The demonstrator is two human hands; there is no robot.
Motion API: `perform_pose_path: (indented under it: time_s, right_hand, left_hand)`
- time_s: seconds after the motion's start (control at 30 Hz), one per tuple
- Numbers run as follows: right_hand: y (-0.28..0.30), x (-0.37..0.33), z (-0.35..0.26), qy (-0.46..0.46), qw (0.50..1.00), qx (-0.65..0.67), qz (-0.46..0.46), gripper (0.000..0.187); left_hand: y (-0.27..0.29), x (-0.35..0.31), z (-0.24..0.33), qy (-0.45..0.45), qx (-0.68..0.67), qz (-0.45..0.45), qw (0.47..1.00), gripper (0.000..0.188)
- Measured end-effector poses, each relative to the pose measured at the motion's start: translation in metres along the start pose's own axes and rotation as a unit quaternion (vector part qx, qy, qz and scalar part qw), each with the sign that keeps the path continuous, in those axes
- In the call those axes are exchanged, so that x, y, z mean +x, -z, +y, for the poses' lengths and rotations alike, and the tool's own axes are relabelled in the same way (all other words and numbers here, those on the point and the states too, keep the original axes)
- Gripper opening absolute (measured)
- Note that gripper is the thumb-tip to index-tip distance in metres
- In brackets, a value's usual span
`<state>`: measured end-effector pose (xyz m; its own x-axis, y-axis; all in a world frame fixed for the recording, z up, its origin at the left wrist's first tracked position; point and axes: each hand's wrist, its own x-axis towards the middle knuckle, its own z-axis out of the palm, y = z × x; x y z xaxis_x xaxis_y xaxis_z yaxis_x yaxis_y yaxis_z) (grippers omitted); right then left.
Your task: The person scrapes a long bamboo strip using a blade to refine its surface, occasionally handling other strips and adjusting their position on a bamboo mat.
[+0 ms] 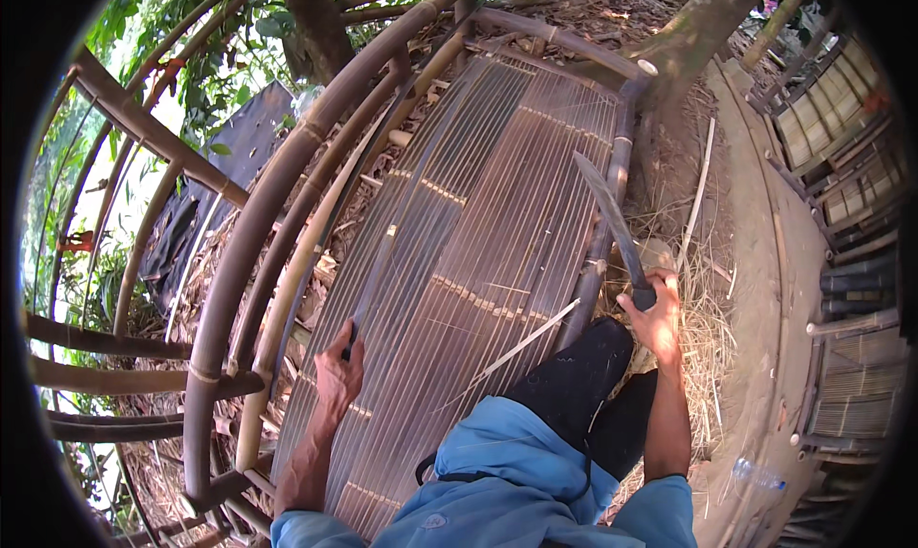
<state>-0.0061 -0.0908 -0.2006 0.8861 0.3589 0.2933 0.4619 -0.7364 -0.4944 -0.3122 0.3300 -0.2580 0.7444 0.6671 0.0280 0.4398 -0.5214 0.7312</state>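
Observation:
My right hand (656, 317) grips the dark handle of a long curved knife (606, 213), whose blade points up and away over the right edge of a slatted bamboo platform (497, 194). My left hand (338, 374) is closed around a thin bamboo slat (375, 278) that lies lengthwise among the platform's slats on its left side. A pale loose bamboo strip (532, 339) lies slanted across the slats between my hands. My dark-trousered knee (574, 376) rests on the platform's near right part.
Thick bamboo poles (258, 213) form a curved frame along the platform's left side. A tree trunk (693, 36) stands beyond the far right corner. Dry straw (708, 328) covers the ground right of it. More bamboo panels (841, 118) stand far right; a plastic bottle (755, 471) lies lower right.

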Motion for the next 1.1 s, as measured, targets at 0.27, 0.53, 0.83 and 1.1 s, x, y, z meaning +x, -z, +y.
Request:
perform_pose_path:
  time_s: [0.27, 0.53, 0.83, 1.1]
  right_hand:
    - [-0.008, 0.001, -0.019, -0.002, 1.000, -0.003, -0.027, 0.041]
    - [-0.005, -0.012, -0.012, -0.034, 0.999, -0.016, -0.019, 0.041]
    - [-0.017, -0.008, -0.014, -0.046, 0.997, -0.033, -0.046, 0.040]
    - [-0.036, -0.003, -0.018, -0.033, 0.996, -0.013, -0.079, 0.041]
  left_hand:
    - [-0.032, 0.052, -0.035, 0.004, 0.057, 0.011, 0.998, 0.044]
    - [-0.047, 0.103, -0.022, 0.061, 0.040, -0.035, 0.997, 0.048]
    - [-0.069, 0.139, -0.028, -0.035, 0.049, 0.010, 0.998, 0.042]
    - [-0.054, 0.185, -0.080, -0.077, 0.048, 0.040, 0.995, 0.039]
